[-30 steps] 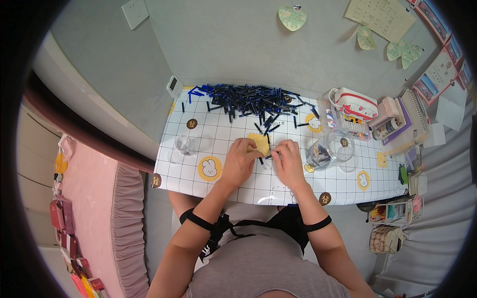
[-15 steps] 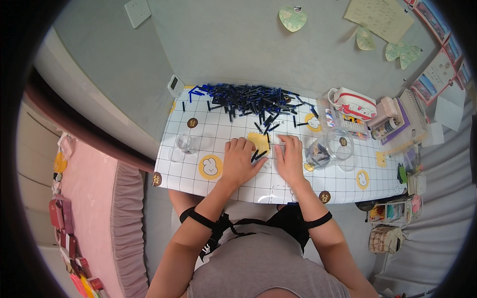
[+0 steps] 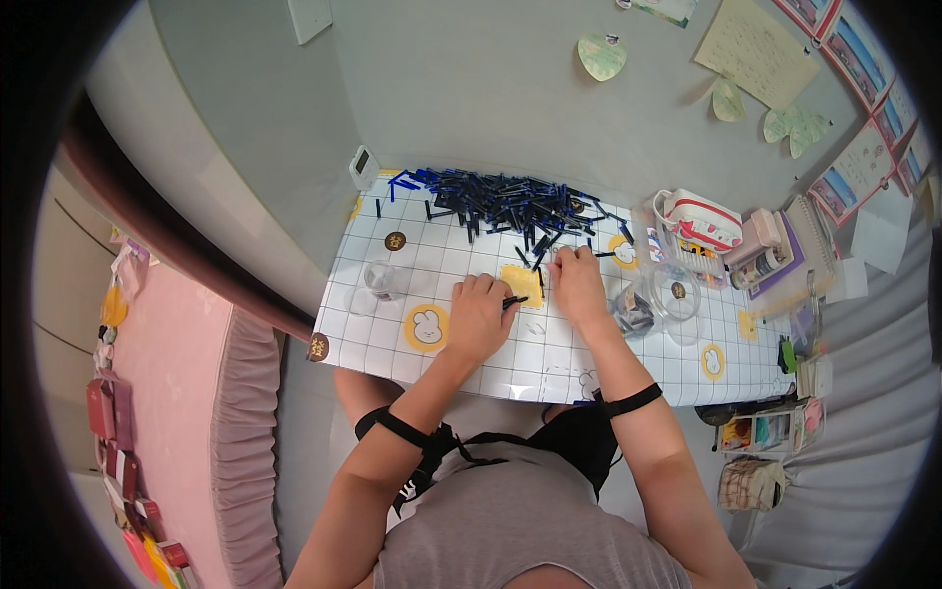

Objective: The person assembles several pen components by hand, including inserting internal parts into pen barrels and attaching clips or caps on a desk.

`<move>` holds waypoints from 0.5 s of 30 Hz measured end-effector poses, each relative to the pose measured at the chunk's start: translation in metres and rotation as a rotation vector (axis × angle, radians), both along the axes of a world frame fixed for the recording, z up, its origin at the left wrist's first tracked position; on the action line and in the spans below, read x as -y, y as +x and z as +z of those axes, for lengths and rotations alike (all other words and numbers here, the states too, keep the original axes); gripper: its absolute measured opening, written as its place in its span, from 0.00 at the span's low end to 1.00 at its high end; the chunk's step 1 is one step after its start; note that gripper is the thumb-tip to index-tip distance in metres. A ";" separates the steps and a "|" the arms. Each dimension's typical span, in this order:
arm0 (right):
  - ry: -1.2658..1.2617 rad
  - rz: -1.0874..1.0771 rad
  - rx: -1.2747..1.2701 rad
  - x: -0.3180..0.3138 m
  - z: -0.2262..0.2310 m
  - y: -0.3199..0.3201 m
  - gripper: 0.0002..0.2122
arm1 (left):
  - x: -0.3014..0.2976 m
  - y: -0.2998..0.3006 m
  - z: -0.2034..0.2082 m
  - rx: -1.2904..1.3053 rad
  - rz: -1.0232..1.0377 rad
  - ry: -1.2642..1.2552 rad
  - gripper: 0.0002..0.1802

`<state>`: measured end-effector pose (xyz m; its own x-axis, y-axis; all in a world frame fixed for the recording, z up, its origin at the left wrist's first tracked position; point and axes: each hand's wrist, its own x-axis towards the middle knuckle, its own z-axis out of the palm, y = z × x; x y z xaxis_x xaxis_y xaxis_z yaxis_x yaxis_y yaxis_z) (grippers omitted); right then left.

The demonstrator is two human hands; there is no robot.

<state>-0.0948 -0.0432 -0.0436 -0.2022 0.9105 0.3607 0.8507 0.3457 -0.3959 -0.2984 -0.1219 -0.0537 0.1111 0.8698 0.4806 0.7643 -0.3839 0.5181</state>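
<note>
A heap of small dark blue ink cartridges [image 3: 510, 201] lies along the back of the table, with several strays in front of it. My left hand [image 3: 480, 319] rests on the tabletop beside a yellow square [image 3: 521, 284]. Its thumb and fingers are closed on dark ink cartridges [image 3: 514, 301], which jut out to the right. Just short of the heap's front strays, my right hand [image 3: 579, 290] has its fingers bent and drawn together. What its fingertips hold, if anything, is too small to make out.
Left of my hands stands a small clear cup [image 3: 380, 282]. To the right are a clear round container [image 3: 675, 292] and one with dark pieces inside [image 3: 636, 312]. Behind them sit a white and red pouch [image 3: 703, 221] and notebooks [image 3: 810, 240].
My right hand has moved forward to the stray cartridges, its fingers curling in. My left thumb has drawn in on the cartridges beside it. The whole view has shifted slightly.
</note>
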 end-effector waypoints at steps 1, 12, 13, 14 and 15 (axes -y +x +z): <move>-0.001 -0.022 0.026 -0.002 -0.001 0.002 0.05 | 0.001 -0.002 0.001 -0.016 -0.013 -0.017 0.12; -0.079 -0.087 0.113 -0.025 0.002 0.002 0.10 | -0.002 -0.030 0.024 -0.028 -0.070 -0.308 0.13; -0.006 0.005 0.037 -0.022 0.008 -0.008 0.09 | -0.002 -0.031 0.023 -0.025 -0.070 -0.348 0.12; 0.066 0.091 -0.039 -0.019 0.010 -0.016 0.08 | -0.002 -0.031 0.023 -0.023 -0.076 -0.387 0.11; 0.066 0.094 -0.039 -0.019 0.013 -0.025 0.08 | -0.002 -0.032 0.023 -0.022 -0.072 -0.388 0.11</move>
<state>-0.1202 -0.0244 -0.0303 -0.2705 0.8623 0.4281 0.7974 0.4498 -0.4021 -0.3300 -0.1200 -0.0312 0.1849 0.9760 0.1147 0.7555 -0.2158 0.6186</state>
